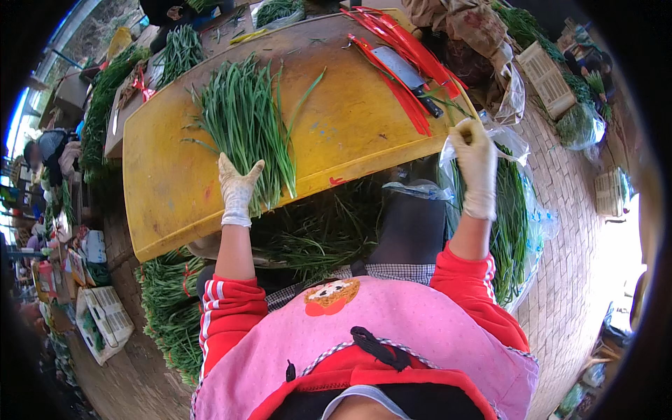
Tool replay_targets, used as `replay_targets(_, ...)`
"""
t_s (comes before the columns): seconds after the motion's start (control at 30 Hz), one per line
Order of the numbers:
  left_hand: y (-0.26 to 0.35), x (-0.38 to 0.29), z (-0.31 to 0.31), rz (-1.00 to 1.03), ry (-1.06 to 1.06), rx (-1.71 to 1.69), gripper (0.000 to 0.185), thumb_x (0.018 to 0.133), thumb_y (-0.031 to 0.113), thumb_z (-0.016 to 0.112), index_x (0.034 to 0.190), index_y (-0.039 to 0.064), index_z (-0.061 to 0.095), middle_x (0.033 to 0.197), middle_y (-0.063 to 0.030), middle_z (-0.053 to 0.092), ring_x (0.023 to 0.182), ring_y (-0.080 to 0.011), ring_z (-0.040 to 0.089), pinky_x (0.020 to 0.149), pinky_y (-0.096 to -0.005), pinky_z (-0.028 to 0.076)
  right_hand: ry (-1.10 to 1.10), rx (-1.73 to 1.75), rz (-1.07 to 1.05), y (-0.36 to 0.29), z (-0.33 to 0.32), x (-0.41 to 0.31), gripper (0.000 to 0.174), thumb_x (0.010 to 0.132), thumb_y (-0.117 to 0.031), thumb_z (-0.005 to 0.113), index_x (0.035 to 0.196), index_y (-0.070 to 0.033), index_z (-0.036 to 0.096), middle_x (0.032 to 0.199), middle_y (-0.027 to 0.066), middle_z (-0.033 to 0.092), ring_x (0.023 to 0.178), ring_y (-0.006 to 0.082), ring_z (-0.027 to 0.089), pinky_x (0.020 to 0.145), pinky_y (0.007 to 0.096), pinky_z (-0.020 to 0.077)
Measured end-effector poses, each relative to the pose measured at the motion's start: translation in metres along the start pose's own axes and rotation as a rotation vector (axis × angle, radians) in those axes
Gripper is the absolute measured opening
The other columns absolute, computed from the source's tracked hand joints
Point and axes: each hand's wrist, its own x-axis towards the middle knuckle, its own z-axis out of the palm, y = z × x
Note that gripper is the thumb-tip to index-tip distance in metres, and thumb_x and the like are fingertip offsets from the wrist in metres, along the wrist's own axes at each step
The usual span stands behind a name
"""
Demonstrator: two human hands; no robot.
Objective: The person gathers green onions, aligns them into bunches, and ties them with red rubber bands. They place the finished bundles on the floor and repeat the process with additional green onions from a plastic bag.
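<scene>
On the yellow tabletop (168, 173) lies a loose pile of long green leafy stalks (241, 115), probably garlic chives. My left hand (237, 184), in a whitish glove, rests at the pile's lower left with thumb and fingers spread around the stalk ends; how firmly it holds them cannot be told. My right hand (474, 157), gloved too, is past the table's right edge, above a plastic bag of green stalks (506, 226). Its fingers are bent with the tips close together; what lies between them is unclear. A cleaver (401, 68) with a black handle lies on red ties (396, 94).
More red strips (404, 42) lie at the table's far right. Loose greens (325, 226) fill the space below the near edge. Tied bundles (173, 310) are stacked at lower left. A white crate (105, 320) stands on the floor. Another person (52, 152) is at far left.
</scene>
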Motion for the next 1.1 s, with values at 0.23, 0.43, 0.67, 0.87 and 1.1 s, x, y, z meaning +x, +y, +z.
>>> replay_targets(0.23, -0.007, 0.000, 0.002, -0.003, 0.017, 0.013, 0.125, 0.071, 0.068, 0.076, 0.156, -0.001, 0.014, 0.161, -0.0227, 0.022, 0.145, -0.0421, 0.027, 0.118, -0.0449, 0.029, -0.080, 0.402, -0.116, -0.067, 0.005, 0.002, 0.007, 0.091, -0.009, 0.070, 0.092, -0.004, 0.065, 0.084, 0.0013, 0.065, 0.078, 0.0077, 0.060, 0.072, 0.0232, 0.0470)
replay_targets(0.43, -0.009, 0.001, -0.005, 0.028, 0.003, -0.004, 0.125, 0.070, 0.070, 0.074, 0.155, -0.001, 0.017, 0.159, -0.0225, 0.025, 0.142, -0.0439, 0.030, 0.116, -0.0465, 0.031, -1.155, 0.341, -0.282, -0.022, 0.019, 0.001, 0.021, 0.090, -0.016, 0.070, 0.107, -0.003, 0.070, 0.099, 0.0044, 0.070, 0.093, 0.0131, 0.065, 0.085, 0.0284, 0.0510)
replay_targets(0.67, -0.012, 0.000, 0.000, 0.061, 0.047, -0.024, 0.121, 0.072, 0.065, 0.076, 0.155, -0.001, 0.019, 0.159, -0.0236, 0.026, 0.142, -0.0433, 0.030, 0.116, -0.0473, 0.030, -0.253, -0.712, -0.164, 0.079, 0.147, 0.049, 0.054, 0.088, -0.036, 0.066, 0.132, -0.006, 0.057, 0.135, 0.0127, 0.058, 0.123, 0.0307, 0.055, 0.102, 0.0419, 0.0456)
replay_targets(0.87, -0.010, 0.000, 0.001, 0.059, 0.053, 0.003, 0.120, 0.073, 0.066, 0.076, 0.155, 0.000, 0.018, 0.159, -0.0225, 0.025, 0.143, -0.0432, 0.030, 0.116, -0.0472, 0.031, -0.266, -0.374, -0.509, 0.080, 0.175, 0.020, 0.045, 0.087, -0.010, 0.062, 0.131, -0.012, 0.059, 0.125, 0.0121, 0.062, 0.114, 0.0317, 0.058, 0.100, 0.0410, 0.0470)
replay_targets(1.1, -0.007, 0.000, 0.000, 0.020, 0.028, 0.028, 0.119, 0.074, 0.065, 0.075, 0.155, 0.000, 0.017, 0.160, -0.0225, 0.025, 0.144, -0.0430, 0.029, 0.117, -0.0472, 0.030, -0.335, -0.409, -0.057, 0.048, 0.158, 0.036, 0.027, 0.087, -0.021, 0.065, 0.112, -0.012, 0.066, 0.112, 0.0156, 0.067, 0.104, 0.0331, 0.065, 0.088, 0.0444, 0.0517)
